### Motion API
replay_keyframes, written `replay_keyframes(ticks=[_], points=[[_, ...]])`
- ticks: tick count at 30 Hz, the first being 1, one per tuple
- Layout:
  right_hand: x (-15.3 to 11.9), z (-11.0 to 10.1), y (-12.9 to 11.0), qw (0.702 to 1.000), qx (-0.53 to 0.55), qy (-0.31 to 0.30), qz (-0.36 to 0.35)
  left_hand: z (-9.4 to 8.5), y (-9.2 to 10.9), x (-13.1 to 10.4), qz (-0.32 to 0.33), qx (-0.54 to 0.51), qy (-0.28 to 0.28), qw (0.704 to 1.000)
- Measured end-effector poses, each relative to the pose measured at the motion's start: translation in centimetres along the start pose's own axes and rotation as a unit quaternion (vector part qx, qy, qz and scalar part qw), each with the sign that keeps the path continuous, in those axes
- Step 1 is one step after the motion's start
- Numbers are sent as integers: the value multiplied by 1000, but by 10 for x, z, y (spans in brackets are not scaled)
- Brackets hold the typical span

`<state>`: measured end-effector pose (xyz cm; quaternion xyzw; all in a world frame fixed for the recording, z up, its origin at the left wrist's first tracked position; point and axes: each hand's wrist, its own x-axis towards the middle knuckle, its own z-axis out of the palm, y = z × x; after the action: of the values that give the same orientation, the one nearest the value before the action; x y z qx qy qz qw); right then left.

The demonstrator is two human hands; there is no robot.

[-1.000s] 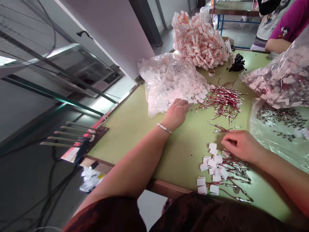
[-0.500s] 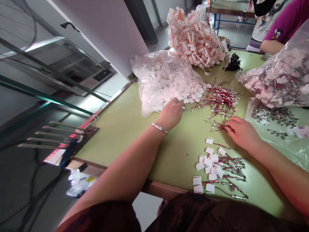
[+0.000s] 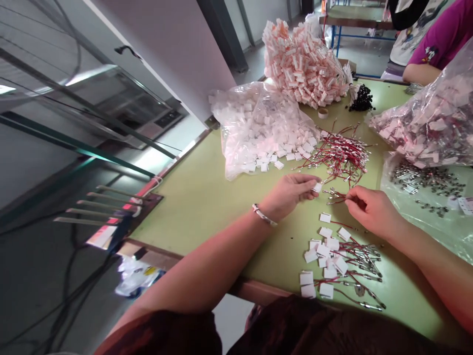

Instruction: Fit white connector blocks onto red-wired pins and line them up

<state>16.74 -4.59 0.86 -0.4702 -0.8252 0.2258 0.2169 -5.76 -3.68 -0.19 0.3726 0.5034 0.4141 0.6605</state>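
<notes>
My left hand point(image 3: 288, 195) is closed on a small white plastic housing point(image 3: 317, 187), pinched between thumb and fingers above the table. To its right, my right hand point(image 3: 369, 207) is closed, its thumb and forefinger pinching a few red wires point(image 3: 335, 196) with metal ends that point left. Just beyond both hands lies a loose pile of red wires point(image 3: 342, 153) with metal terminals. Nearer my body, a group of white housings with wires point(image 3: 331, 244) attached is spread on the table, the wire ends pointing right.
A clear bag of white housings point(image 3: 266, 128) lies open at the back left, several spilled in front. Behind it stands a big heap of pinkish-white parts point(image 3: 305, 69). Another full bag point(image 3: 424, 123) and loose metal parts point(image 3: 424, 180) are at right. A person's purple sleeve point(image 3: 438, 39) shows beyond.
My left hand has moved from the edge of the bag toward the right hand, now with a white housing in it. My right hand stays near the same wires.
</notes>
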Motion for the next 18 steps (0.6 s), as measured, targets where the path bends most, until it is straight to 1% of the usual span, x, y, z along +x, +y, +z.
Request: replay_keyframes(ticks=[2, 5, 7, 13, 16, 18], points=[[-2, 1, -4, 1000, 27, 3, -6, 8, -3, -3, -24, -48, -19, 998], [-3, 2, -5, 999, 2, 17, -47, 13, -3, -5, -40, -69, -33, 996], [-3, 4, -3, 997, -24, 18, -67, 13, -3, -6, -48, -66, -46, 996], [-5, 4, -2, 995, -57, 34, -76, 10, -6, -5, -54, -54, -55, 996], [-5, 4, -3, 995, -57, 26, -81, 10, -7, -4, -53, -40, -62, 996], [-5, 4, -3, 996, -57, 16, -70, 9, -7, -5, -51, -22, -71, 996]])
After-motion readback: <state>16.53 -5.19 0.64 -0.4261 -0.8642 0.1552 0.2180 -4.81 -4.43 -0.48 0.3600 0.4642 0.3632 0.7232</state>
